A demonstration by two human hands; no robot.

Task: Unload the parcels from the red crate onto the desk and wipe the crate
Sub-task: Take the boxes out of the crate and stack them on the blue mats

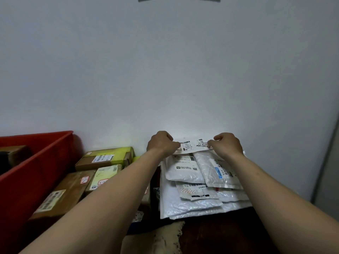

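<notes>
Against the wall, left hand [161,143] and right hand [227,144] each pinch one end of a flat white parcel [192,146] bearing barcode labels, at the pile's [185,202] far edge; red crate [27,189] stands left.

Red crate [36,171] far left; white parcels [185,204] in a pile on dark desk [229,235].

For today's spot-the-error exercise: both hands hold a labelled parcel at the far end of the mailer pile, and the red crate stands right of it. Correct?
No: the head view shows the crate left of the pile, not right. The left hand and right hand do hold the parcel at the pile's far end.
</notes>
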